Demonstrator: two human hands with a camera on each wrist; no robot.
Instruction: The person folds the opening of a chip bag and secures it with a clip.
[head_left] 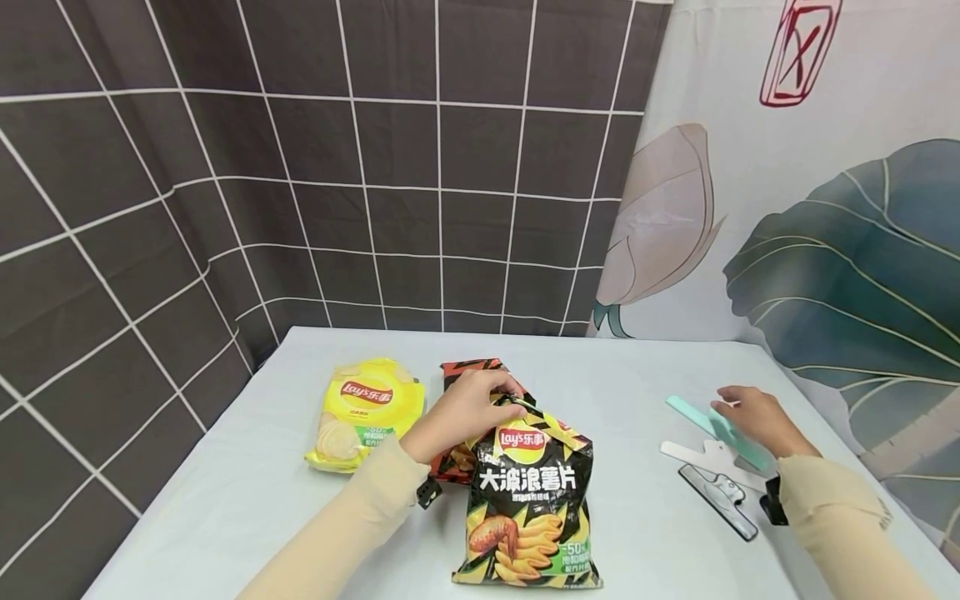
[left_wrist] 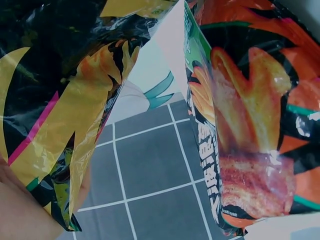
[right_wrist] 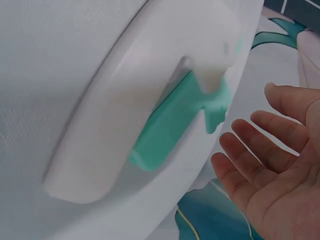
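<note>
A black bag of potato chips (head_left: 528, 500) stands upright near the front of the table, and my left hand (head_left: 461, 408) pinches its folded top edge. Its yellow-and-black side (left_wrist: 35, 95) fills the left of the left wrist view. Just behind it is a red bag of chips (head_left: 453, 465), partly hidden by the left hand and the black bag. At the right, my right hand (head_left: 761, 421) hovers by a teal clip (head_left: 690, 415), fingers loosely bent and holding nothing. A white clip (right_wrist: 105, 115) lies beside the teal one, and a silver clip (head_left: 716, 500) lies nearer the front.
A yellow bag of chips (head_left: 348, 417) lies at the left on the white table (head_left: 615, 392). Dark grid-patterned cloth (head_left: 390, 217) hangs behind and to the left. A pale curtain with leaf prints (head_left: 690, 50) hangs at the back right.
</note>
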